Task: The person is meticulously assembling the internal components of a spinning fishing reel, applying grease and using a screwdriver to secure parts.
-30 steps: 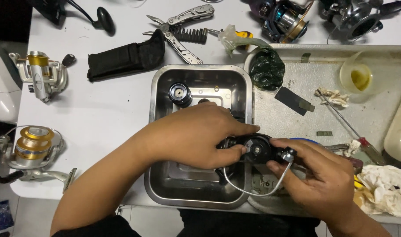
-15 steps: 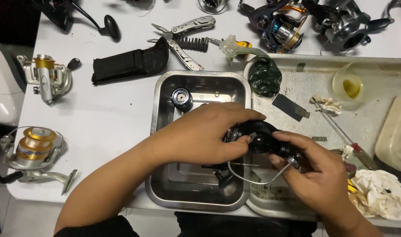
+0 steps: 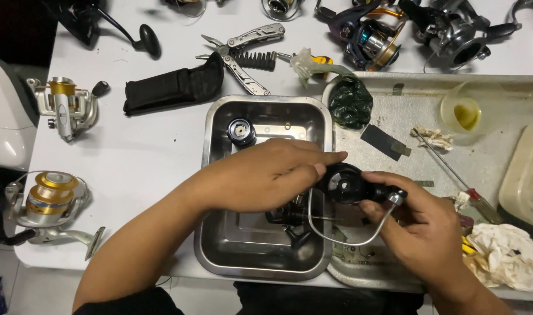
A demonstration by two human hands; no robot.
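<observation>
A white worktable (image 3: 150, 157) fills the view from above, crowded with fishing-reel repair gear. At its centre sits a deep rectangular steel pan (image 3: 220, 245), and touching the pan's right side is a wide, stained metal tray (image 3: 500, 93).

Both of the person's hands meet over the seam between pan and tray, holding a black spinning-reel rotor (image 3: 345, 184) just above it. The rotor lies directly between the hands: at 3 o'clock from the left hand (image 3: 266, 175) and at 9 o'clock from the right hand (image 3: 427, 224). Its thin wire bail arm (image 3: 342, 239) loops down toward 6 o'clock, and the piece's long axis runs roughly 9 to 3, level with the table.

The left hand reaches in from 7 o'clock, palm down, forearm crossing the pan. Its fingers are extended and curled over the rotor's near edge, index fingertip resting on top; how hard they press cannot be told. The right hand comes from 5 o'clock, palm turned inward, thumb and fingers pinched on the rotor's right end where the bail attaches. Both hands touch the part, with the right hand holding it more fully.

Inside the pan, at 11 o'clock from the hands, stands a small dark spool (image 3: 241, 131); more dark parts lie partly hidden beneath the left hand.

Elsewhere: a gold-spooled spinning reel (image 3: 48, 198) at 9 o'clock, a folding multi-tool (image 3: 243, 49) at 12 o'clock, a cup of yellow oil (image 3: 462, 111) at 2 o'clock, and crumpled rags (image 3: 505, 256) at 4 o'clock.
</observation>
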